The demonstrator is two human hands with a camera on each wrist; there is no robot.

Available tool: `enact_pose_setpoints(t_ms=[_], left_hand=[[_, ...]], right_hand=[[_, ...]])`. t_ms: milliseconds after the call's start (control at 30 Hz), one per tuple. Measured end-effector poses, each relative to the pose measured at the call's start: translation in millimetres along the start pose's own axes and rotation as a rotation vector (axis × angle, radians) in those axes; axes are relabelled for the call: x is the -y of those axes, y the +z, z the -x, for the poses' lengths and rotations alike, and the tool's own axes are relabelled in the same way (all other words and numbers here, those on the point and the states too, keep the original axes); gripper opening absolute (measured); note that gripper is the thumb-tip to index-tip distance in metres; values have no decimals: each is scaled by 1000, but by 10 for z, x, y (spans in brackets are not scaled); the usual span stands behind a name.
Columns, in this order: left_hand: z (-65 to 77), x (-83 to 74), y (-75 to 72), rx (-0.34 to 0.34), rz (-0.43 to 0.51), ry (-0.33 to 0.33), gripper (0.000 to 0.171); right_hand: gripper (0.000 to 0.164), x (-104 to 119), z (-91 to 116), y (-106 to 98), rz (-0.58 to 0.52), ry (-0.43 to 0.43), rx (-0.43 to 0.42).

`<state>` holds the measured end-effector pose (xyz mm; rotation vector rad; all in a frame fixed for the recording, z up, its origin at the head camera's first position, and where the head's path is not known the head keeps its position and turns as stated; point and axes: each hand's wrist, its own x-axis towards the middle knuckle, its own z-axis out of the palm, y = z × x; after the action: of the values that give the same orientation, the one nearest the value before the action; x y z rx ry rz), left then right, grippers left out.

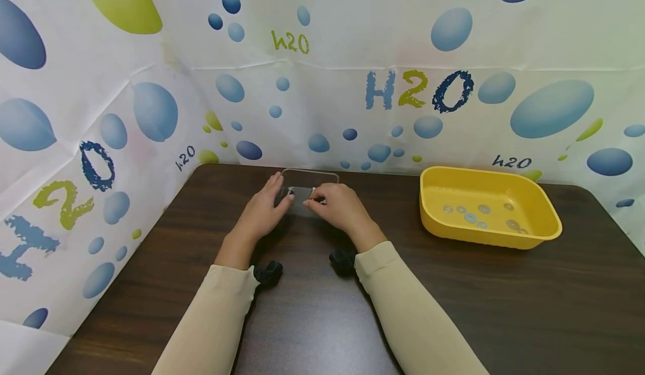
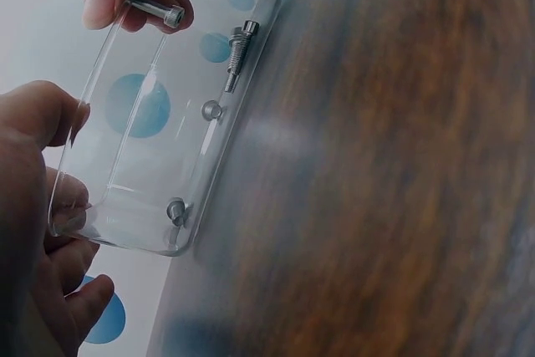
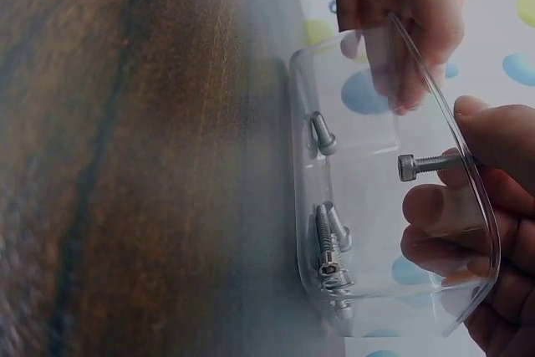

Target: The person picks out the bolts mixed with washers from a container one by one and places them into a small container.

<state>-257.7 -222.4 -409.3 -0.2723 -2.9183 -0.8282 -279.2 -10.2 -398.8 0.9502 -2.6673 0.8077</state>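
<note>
A clear plastic container (image 1: 302, 211) stands at the back of the table between both hands. My left hand (image 1: 260, 211) holds its left end, the thumb at the near rim and the other fingers along the side. My right hand (image 1: 344, 208) is at the container's near right rim and pinches a socket-head bolt (image 3: 408, 168) by its threaded end. The bolt's head points into the container in the right wrist view. Several more silver bolts (image 2: 237, 52) lie on the container's floor, some of them bunched together at the right end.
A yellow plastic tray (image 1: 491, 239) with several flat metal washers (image 1: 471, 218) inside stands to the right on the dark wooden table (image 1: 312, 319). A white covering (image 1: 332, 45) with blue and green drops hangs behind and at the left.
</note>
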Motion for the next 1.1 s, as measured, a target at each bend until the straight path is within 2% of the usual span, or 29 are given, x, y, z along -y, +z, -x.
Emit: enact_pose_setpoints(t_ms=[1100], left_hand=[[7, -6, 1, 1, 11, -4, 71]], right_hand=[[19, -6, 2, -22, 6, -5, 12]])
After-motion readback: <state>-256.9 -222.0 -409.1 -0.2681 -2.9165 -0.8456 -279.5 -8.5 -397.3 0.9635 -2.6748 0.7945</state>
